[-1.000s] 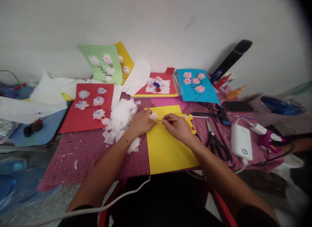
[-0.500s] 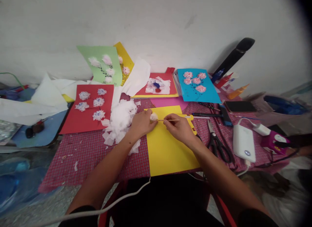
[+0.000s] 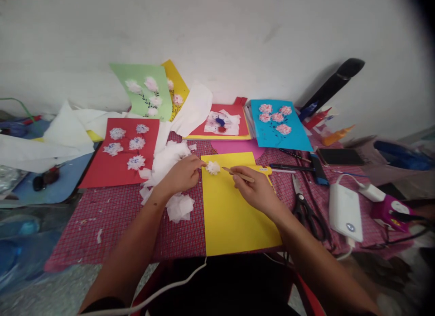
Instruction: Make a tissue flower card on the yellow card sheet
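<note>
A yellow sheet of paper (image 3: pixel 234 221) lies in front of me with a white tissue-paper flower (image 3: pixel 213 168) near its top left. My right hand (image 3: pixel 254 184) grips a slim, pointed wooden stick (image 3: pixel 245 176), its tip just right of the flower and apart from it. My left hand (image 3: pixel 183 174) is at the sheet's left edge, index finger stretched toward the flower and nothing visible in it. Beside and under that hand lies a pile of white tissue pieces (image 3: pixel 180 207).
Finished-looking flower cards stand around: red (image 3: pixel 98 171), green (image 3: pixel 139 101), blue (image 3: pixel 295 137). Paint-stained tissue (image 3: pixel 226 126) sits on a red sheet behind. To the right are black-handled scissors (image 3: pixel 307 216), a yellow glue gun (image 3: pixel 263 169), a white power bank (image 3: pixel 346 212) and a phone (image 3: pixel 341 156).
My left hand has let go of the flower and drawn back left. The stick's tip has come away from the flower, now more fully in view on the sheet.
</note>
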`<state>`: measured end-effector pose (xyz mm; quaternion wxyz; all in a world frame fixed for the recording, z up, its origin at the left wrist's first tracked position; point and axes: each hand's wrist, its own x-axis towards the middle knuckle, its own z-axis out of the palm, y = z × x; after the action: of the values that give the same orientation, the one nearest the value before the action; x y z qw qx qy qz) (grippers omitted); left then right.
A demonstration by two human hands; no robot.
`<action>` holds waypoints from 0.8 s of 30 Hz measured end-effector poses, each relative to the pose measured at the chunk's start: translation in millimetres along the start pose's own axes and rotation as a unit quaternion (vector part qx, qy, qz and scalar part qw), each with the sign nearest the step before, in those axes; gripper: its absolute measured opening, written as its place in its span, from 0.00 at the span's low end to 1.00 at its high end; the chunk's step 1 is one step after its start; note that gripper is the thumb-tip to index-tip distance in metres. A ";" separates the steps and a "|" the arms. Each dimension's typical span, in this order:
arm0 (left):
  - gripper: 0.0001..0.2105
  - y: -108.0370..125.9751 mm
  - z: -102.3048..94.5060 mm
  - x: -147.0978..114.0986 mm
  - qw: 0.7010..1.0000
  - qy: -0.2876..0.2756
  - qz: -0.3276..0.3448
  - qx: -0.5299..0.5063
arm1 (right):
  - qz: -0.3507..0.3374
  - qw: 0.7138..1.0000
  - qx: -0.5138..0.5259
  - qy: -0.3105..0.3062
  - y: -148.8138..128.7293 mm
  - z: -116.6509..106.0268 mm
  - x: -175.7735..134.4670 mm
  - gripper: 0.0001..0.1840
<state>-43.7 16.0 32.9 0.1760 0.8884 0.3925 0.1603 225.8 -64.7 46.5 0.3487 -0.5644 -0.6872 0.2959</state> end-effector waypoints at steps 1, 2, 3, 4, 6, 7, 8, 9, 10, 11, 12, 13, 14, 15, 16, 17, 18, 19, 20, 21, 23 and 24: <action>0.21 2.8 1.8 0.4 1.000 -0.015 0.000 0.005 | -0.006 1.000 -0.014 -0.008 -0.1 1.8 1.8 0.14; 0.21 6.0 3.6 0.9 1.000 -0.026 -0.007 0.008 | -0.013 1.000 -0.025 -0.013 -0.1 3.6 4.0 0.15; 0.22 9.0 5.3 1.3 0.999 -0.031 -0.016 0.010 | -0.021 0.999 -0.036 -0.015 0.1 5.3 6.2 0.16; 0.23 11.6 6.8 1.6 0.999 -0.033 -0.023 0.013 | -0.029 0.998 -0.046 -0.014 0.5 6.7 8.5 0.16; 0.25 15.0 9.3 1.8 0.999 -0.034 -0.032 0.023 | -0.040 0.997 -0.065 -0.014 1.7 8.8 12.6 0.17; 0.26 15.9 10.5 1.8 0.998 -0.036 -0.033 0.032 | -0.043 0.996 -0.071 -0.016 2.3 9.3 14.1 0.17; 0.27 16.3 11.6 1.8 0.998 -0.039 -0.033 0.044 | -0.043 0.996 -0.074 -0.022 2.6 9.5 15.0 0.17; 0.28 16.4 12.7 1.9 0.997 -0.042 -0.032 0.055 | -0.043 0.996 -0.071 -0.029 2.7 9.4 15.3 0.17; 0.28 16.4 13.7 1.9 0.996 -0.045 -0.030 0.066 | -0.044 0.996 -0.065 -0.035 2.5 9.2 15.1 0.16; 0.28 16.4 14.5 2.0 0.996 -0.048 -0.028 0.075 | -0.044 0.997 -0.059 -0.039 2.1 9.0 14.3 0.16; 0.27 16.3 15.2 2.0 0.995 -0.051 -0.026 0.082 | -0.045 0.997 -0.054 -0.041 1.6 8.7 13.2 0.16; 0.27 16.2 15.7 2.1 0.995 -0.052 -0.025 0.086 | -0.048 0.997 -0.051 -0.042 1.2 8.6 12.0 0.15; 0.27 16.3 15.9 2.2 0.994 -0.054 -0.024 0.089 | -0.051 0.997 -0.051 -0.042 0.8 8.6 10.6 0.16; 0.26 16.3 15.8 2.3 0.994 -0.055 -0.024 0.091 | -0.056 0.996 -0.051 -0.043 0.6 8.7 9.4 0.16; 0.26 16.5 15.5 2.4 0.994 -0.057 -0.023 0.093 | -0.061 0.996 -0.053 -0.046 0.6 8.9 8.3 0.16; 0.26 16.8 15.1 2.5 0.994 -0.057 -0.022 0.093 | -0.068 0.995 -0.056 -0.049 0.6 9.1 7.4 0.17; 0.26 17.3 14.6 2.6 0.994 -0.059 -0.022 0.092 | -0.074 0.994 -0.059 -0.053 0.8 9.2 6.8 0.17; 0.25 17.8 14.0 2.7 0.994 -0.059 -0.023 0.091 | -0.079 0.993 -0.061 -0.057 1.0 9.1 6.5 0.17; 0.25 18.3 13.5 2.8 0.994 -0.060 -0.025 0.088 | -0.082 0.993 -0.063 -0.061 1.2 8.7 6.5 0.17; 0.25 18.9 13.1 2.9 0.994 -0.061 -0.027 0.086 | -0.082 0.993 -0.063 -0.064 1.5 8.1 6.8 0.17; 0.24 19.6 12.6 3.0 0.994 -0.061 -0.029 0.084 | -0.071 0.994 -0.055 -0.056 2.5 6.3 8.3 0.16; 0.23 19.8 12.5 3.0 0.994 -0.061 -0.028 0.083 | -0.062 0.996 -0.049 -0.047 3.3 5.4 9.6 0.16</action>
<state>-23.8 3.5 30.9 0.1292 0.8966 0.4182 0.0677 222.1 -54.7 42.1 0.3058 -0.5225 -0.7502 0.2658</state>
